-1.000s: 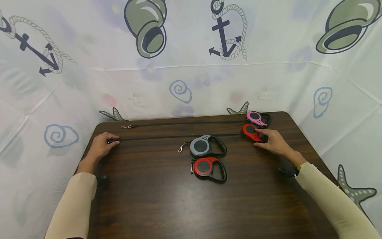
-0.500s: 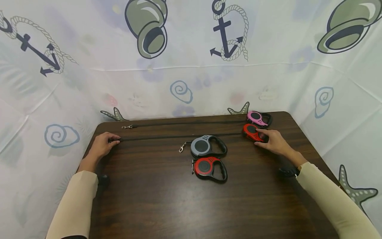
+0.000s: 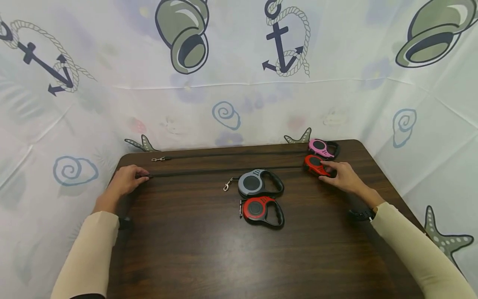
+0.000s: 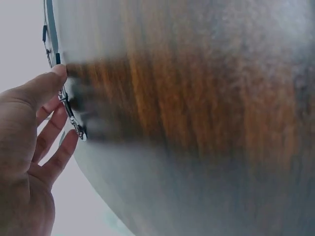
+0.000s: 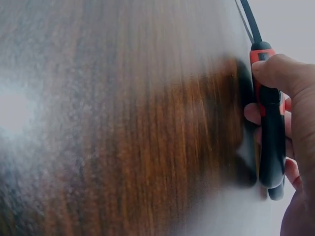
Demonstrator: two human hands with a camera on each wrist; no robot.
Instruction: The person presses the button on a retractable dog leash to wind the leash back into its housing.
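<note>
At the far right of the table, my right hand (image 3: 343,177) grips a red and black retractable dog leash (image 3: 313,162); in the right wrist view the thumb lies on its red casing and fingers wrap behind its black handle (image 5: 272,147). Its dark strap (image 3: 209,171) runs out across the table to the left. There my left hand (image 3: 126,180) pinches the strap's end between thumb and fingers, and the metal clip (image 4: 75,120) hangs beside the fingers in the left wrist view.
Behind lies a pink retractable leash (image 3: 318,145), its strap also drawn out to a metal clip (image 3: 158,159) at the left. Nearer the middle are a grey leash (image 3: 249,183) and another red leash (image 3: 255,208), touching. A patterned curtain (image 3: 186,112) borders the wooden table (image 3: 224,257).
My left hand and forearm have shifted slightly left, and the dark end piece seen at its fingertips is now mostly covered. My right hand and the leashes stay nearly where they were.
</note>
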